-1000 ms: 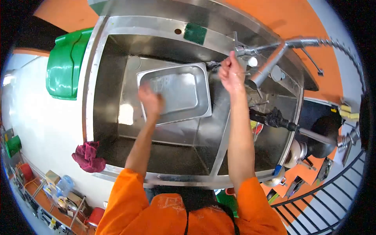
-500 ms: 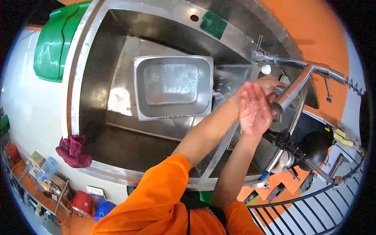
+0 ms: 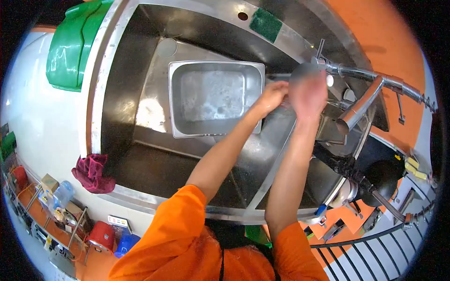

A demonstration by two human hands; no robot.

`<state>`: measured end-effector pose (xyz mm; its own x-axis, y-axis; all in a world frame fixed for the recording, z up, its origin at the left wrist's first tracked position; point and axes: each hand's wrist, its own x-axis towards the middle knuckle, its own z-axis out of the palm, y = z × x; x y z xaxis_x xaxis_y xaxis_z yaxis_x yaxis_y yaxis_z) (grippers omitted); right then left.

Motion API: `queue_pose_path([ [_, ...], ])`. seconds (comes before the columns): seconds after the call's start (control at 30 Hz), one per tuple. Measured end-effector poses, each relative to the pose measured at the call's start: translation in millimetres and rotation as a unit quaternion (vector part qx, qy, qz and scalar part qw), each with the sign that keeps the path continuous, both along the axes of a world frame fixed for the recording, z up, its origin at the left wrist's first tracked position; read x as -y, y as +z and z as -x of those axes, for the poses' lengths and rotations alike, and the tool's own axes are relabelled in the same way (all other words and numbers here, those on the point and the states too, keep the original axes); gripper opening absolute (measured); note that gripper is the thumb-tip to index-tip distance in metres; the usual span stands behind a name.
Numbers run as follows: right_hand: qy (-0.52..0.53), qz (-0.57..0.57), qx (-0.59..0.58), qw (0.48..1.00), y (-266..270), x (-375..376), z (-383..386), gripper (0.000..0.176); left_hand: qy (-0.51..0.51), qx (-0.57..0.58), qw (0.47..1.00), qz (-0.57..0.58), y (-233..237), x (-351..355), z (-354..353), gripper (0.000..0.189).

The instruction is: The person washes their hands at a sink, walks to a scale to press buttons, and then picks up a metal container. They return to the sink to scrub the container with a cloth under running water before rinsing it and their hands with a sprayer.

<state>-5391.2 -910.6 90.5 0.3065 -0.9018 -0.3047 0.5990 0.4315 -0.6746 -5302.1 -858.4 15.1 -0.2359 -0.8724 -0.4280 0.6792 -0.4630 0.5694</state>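
From my screen I see both arms reaching out from orange sleeves over the steel sink, forearms bare and nearly parallel, and converging at the hands. The left hand is just past the right rim of the steel pan, wrist straight, fingers bent inward toward the other hand. I cannot tell whether they pinch anything. The right hand sits just beside it, raised a little higher, back toward the camera. It is smeared by motion blur, so I cannot tell how its fingers are set. The two hands look to be touching or very nearly so.

The pan lies flat in the left basin, open side up, with a film of suds on its bottom. The hands hover over the strip between the pan and the faucet, whose spout angles down toward the right basin, close to the right hand.

On the sink's back ledge lies a green scouring pad. A dark red cloth is bunched on the front left corner, well apart from the hands, and a green bin stands left of the sink.
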Motion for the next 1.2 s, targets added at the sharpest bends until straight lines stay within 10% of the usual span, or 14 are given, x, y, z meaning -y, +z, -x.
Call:
queue_pose_path([
  [0.03, -0.028, -0.049, -0.226, 0.972, 5.5, -0.8, -8.6, 0.033, 0.000, 0.135, 0.991, 0.006, -14.6, -3.5, -2.6, 0.027],
  [0.17, 0.205, -0.082, -0.537, 0.814, -11.5, 6.0, -2.1, 0.030, 0.003, 0.517, 0.856, -0.028, -74.9, -32.3, 14.2, 0.071],
  [0.3, 0.218, -0.076, -0.442, 0.867, -8.4, 6.2, 1.0, 0.033, -0.029, 0.429, 0.902, 0.036, -146.3, -54.3, 54.2, 0.102],
  [0.67, 0.262, -0.009, -0.488, 0.832, 39.7, -6.2, -24.7, 0.031, 0.132, 0.398, 0.907, 0.049, -39.4, -39.0, 44.6, 0.087],
  [0.8, 0.184, 0.216, -0.547, 0.788, 21.2, -32.3, -8.0, 0.032, 0.221, 0.370, 0.897, 0.093, -3.4, -37.9, 30.7, 0.087],
  [1.03, -0.116, 0.012, -0.142, 0.983, 35.4, -52.1, -1.4, 0.030, 0.247, 0.402, 0.875, 0.110, 21.9, -55.1, 1.0, 0.075],
  [1.2, 0.152, -0.026, -0.129, 0.980, 45.5, -50.7, -2.1, 0.033, 0.181, 0.318, 0.925, 0.101, 35.4, -71.8, -43.1, 0.045],
])
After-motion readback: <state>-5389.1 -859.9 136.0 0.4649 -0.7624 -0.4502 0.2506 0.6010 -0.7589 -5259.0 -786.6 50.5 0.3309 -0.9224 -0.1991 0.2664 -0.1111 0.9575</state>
